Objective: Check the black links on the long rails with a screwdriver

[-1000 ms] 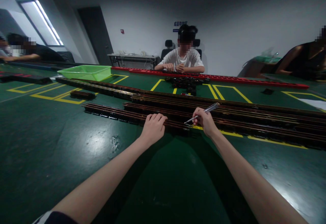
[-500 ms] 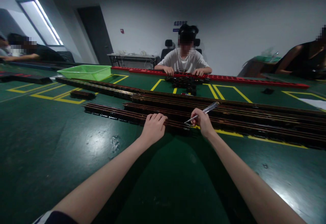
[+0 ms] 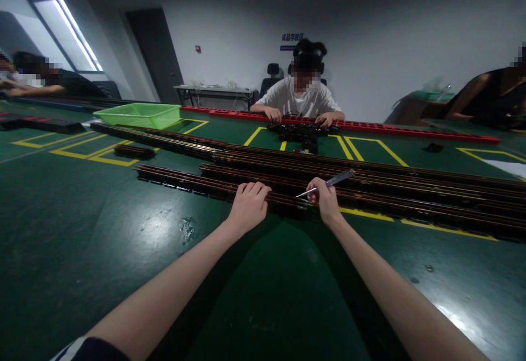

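Note:
My left hand lies over a long dark strip with copper-coloured lines, its fingers curled round the strip near the right end. In my right hand is a slim screwdriver with a see-through handle, held like a pen. The handle slants up to the right, and the thin metal shaft points down left to the strip's right end. Whether the tip touches the strip I cannot tell. Just behind, a second dark strip runs to the right beneath the screwdriver.
Longer dark strips lie across the green table. A short dark piece sits to the left, with a green basket beyond it. Opposite, a person handles black parts near a red rail. Other people sit at both sides.
The screwdriver's tip has shifted slightly left and its handle end sits a little lower. My left hand keeps its place on the strip. The person opposite has leaned slightly to the right.

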`<state>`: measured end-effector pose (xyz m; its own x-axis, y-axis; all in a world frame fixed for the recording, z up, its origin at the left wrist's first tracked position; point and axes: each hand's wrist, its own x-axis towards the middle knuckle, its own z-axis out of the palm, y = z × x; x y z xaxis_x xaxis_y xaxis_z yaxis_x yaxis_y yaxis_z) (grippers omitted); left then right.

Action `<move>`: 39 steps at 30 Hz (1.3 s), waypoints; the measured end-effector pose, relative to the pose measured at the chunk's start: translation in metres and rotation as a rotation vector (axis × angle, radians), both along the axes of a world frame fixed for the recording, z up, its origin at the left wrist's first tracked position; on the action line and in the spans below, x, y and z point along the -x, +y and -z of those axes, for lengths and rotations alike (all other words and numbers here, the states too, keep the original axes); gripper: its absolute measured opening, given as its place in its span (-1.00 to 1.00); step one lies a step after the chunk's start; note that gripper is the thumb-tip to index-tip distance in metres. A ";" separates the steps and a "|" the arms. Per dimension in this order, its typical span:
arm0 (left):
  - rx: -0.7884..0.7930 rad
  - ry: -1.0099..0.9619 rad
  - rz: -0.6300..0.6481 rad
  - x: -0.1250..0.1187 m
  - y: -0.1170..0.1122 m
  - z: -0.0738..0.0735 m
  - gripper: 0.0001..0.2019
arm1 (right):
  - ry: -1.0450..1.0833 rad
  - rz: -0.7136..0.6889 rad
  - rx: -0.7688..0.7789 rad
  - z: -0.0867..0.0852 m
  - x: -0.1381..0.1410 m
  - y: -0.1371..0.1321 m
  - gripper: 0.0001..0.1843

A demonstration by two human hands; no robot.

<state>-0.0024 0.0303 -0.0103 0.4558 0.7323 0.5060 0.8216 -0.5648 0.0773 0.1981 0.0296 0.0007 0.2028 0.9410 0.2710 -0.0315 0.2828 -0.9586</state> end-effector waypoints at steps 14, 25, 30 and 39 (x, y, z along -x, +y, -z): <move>-0.024 0.013 -0.001 0.000 0.001 0.002 -0.69 | 0.180 -0.002 0.066 0.006 -0.002 0.006 -0.72; -0.009 0.019 -0.003 0.000 0.001 0.002 -0.68 | 0.197 -0.016 0.075 0.006 -0.004 0.006 -0.73; 0.002 0.016 -0.001 0.000 0.001 0.001 -0.68 | 0.207 -0.026 0.078 0.007 -0.004 0.006 -0.74; -0.007 0.015 0.001 0.000 0.002 0.000 -0.67 | 0.210 -0.016 0.102 0.003 -0.004 0.005 -0.74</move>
